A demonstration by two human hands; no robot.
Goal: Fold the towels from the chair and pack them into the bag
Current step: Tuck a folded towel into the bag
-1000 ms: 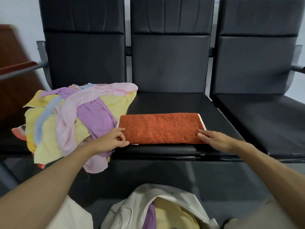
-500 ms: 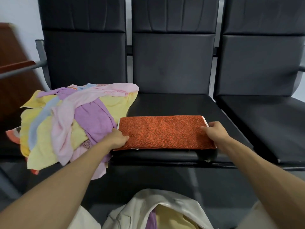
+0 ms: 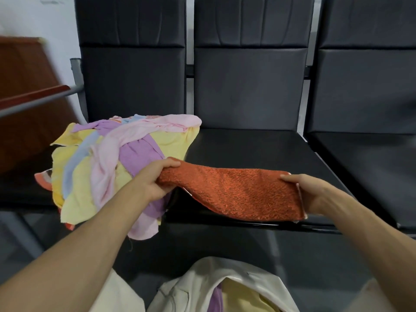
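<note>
- A row of three black padded leather-look chairs (image 3: 249,86) spans the far side, with upright backrests side by side, each with a stitched upper panel.
- A dark metal crossbar (image 3: 189,70) shows in the gaps between the backrests.
- The flat black seats (image 3: 252,152) carry a dull sheen from soft, even light.
- A white painted wall (image 3: 33,16) shows at far left and in the slits between the backrests.
- A reddish-brown wooden panel (image 3: 22,64) stands at left before the wall.
- A grey metal armrest bar with a red-brown wooden top (image 3: 45,93) runs from the left edge to the left chair.
- A dark grey floor (image 3: 202,246) lies near, below the seat fronts.
</note>
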